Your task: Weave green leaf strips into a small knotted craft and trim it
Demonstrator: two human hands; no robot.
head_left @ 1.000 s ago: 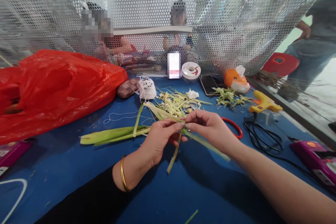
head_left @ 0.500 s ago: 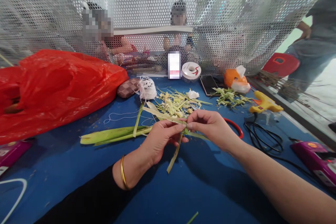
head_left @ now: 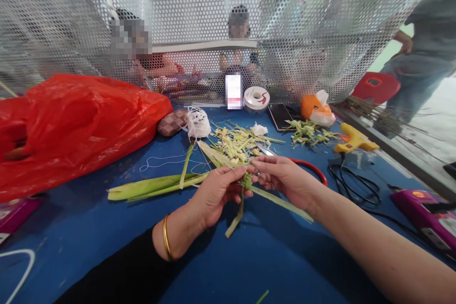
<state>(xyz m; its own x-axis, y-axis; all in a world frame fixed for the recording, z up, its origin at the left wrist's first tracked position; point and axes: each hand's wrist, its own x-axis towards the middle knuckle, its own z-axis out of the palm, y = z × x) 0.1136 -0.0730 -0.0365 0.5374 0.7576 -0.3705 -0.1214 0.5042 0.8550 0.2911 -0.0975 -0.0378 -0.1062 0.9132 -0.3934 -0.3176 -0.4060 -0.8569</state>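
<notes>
Just above the table, my left hand (head_left: 217, 192) pinches a small folded knot of pale green leaf strips (head_left: 247, 181) between thumb and fingers. My right hand (head_left: 287, 175) has its thumb and forefinger closed on the same piece, at its upper right. One strip end (head_left: 235, 223) hangs down below my left fingers. Another loose strip (head_left: 288, 205) runs out to the lower right, under my right hand. A wider leaf end (head_left: 210, 154) points up and left. Long green leaves (head_left: 151, 187) lie left of my left hand. My fingers partly cover the knot.
Leaf scraps (head_left: 231, 142) lie behind my hands, near red-handled scissors (head_left: 315, 167). Farther back are white twine (head_left: 198, 123), a spool (head_left: 263, 102) and a phone (head_left: 280, 118). A red bag (head_left: 89, 128) fills the left. At right are a yellow glue gun (head_left: 356, 138) and a purple power strip (head_left: 420, 213).
My right hand has turned and its fingers have curled under the piece. The strip at lower right now shows at greater length. The view has shifted slightly.
</notes>
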